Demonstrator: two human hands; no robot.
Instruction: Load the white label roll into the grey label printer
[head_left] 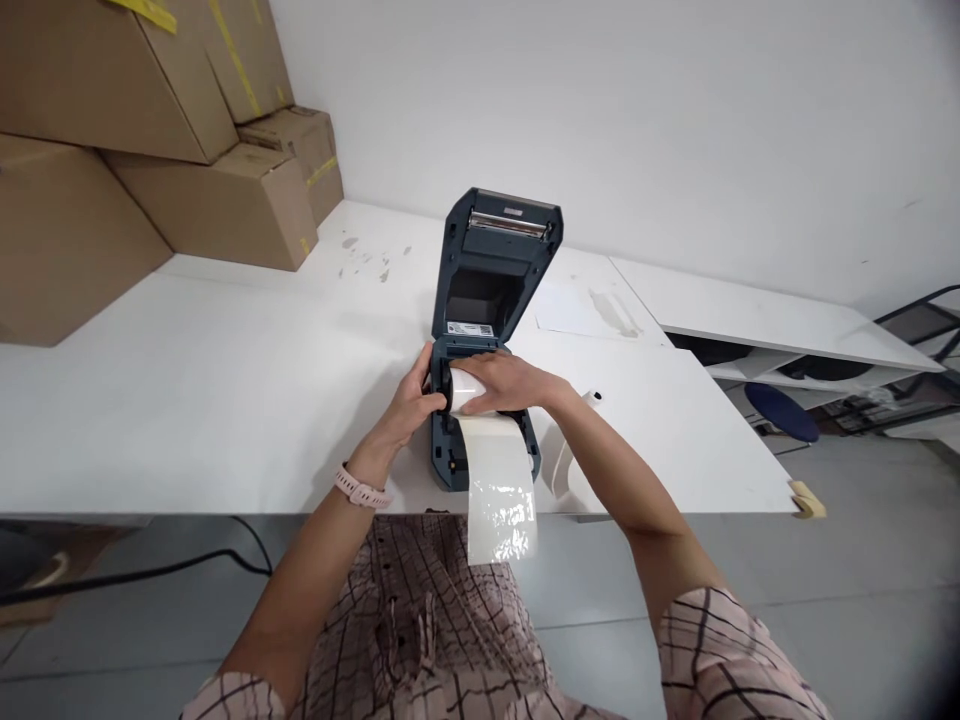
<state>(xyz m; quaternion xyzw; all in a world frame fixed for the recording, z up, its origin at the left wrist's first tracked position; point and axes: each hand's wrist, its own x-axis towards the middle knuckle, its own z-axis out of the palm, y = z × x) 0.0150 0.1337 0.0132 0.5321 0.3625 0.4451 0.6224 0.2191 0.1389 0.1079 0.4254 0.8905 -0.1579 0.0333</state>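
While our right hand (504,382) curves its fingers round the white roll (465,389) inside the open printer (472,343), we should keep the roll level and the pale strip (499,485) straight; whether our left hand (411,402), at the printer's left edge, pinches anything, we cannot tell.

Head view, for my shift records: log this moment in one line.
printer: open; left hand: beside white roll; right hand: holding roll; pale strip: hanging past table edge
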